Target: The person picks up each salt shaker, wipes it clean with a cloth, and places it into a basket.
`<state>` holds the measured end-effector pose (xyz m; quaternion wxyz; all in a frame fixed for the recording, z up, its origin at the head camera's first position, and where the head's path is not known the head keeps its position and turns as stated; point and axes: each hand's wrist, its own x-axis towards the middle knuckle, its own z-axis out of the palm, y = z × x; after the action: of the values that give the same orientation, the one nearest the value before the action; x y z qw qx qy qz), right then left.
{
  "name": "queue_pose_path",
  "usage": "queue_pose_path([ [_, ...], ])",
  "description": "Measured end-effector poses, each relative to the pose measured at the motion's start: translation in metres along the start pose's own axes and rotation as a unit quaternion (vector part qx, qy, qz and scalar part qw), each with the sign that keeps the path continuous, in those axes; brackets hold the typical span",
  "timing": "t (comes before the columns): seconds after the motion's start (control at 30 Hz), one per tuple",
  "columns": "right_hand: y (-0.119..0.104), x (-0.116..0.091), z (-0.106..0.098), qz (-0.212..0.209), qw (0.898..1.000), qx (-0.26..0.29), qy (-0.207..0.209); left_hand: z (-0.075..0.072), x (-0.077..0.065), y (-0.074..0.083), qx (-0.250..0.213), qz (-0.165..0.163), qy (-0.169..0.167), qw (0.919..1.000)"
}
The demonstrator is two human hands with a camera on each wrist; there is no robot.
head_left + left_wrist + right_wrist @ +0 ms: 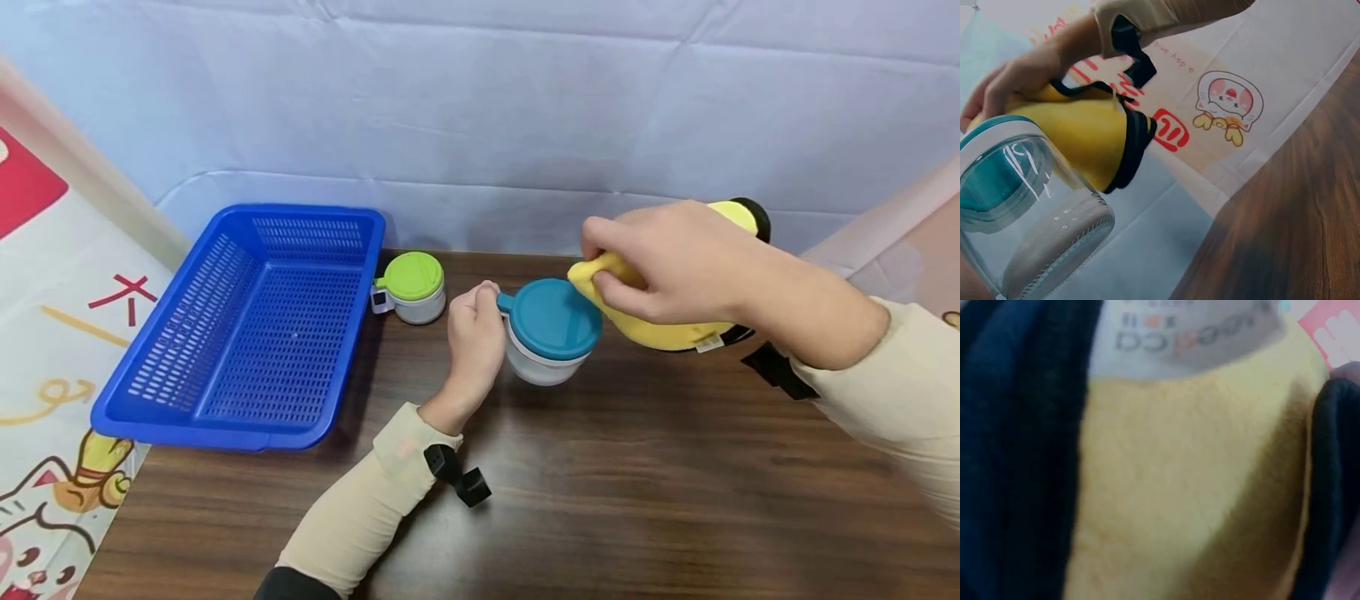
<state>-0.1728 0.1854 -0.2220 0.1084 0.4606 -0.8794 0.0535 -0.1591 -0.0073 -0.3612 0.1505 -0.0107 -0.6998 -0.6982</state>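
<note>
A seasoning jar with a teal lid and a clear body is held by its handle in my left hand, whose fingers hide most of the handle. In the left wrist view the glass jar shows pale contents low inside. My right hand grips a bunched yellow cloth with black edging, its tip at the lid's right rim; whether they touch I cannot tell. The right wrist view is filled by the yellow cloth and its white label.
Left of the jar stands a smaller seasoning jar with a green lid, close to a blue plastic basket. All rest on a dark wooden table. A pale sheet hangs behind, and a printed cloth lies to the left.
</note>
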Motion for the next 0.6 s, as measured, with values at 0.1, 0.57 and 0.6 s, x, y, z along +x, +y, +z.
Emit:
queue_pose_path([
  [0.1,-0.012,0.006,-0.005,-0.023,1.000,0.007,-0.008,0.001,-0.001,0.001,-0.001,-0.006,0.001,1.0000],
  [0.57,-0.053,0.021,0.003,-0.087,0.994,-0.001,-0.068,0.003,-0.003,0.003,-0.036,-0.009,-0.001,0.9993],
  [0.6,-0.054,0.022,0.005,-0.087,0.994,-0.006,-0.069,0.003,-0.002,0.003,-0.040,-0.010,-0.004,0.9992],
])
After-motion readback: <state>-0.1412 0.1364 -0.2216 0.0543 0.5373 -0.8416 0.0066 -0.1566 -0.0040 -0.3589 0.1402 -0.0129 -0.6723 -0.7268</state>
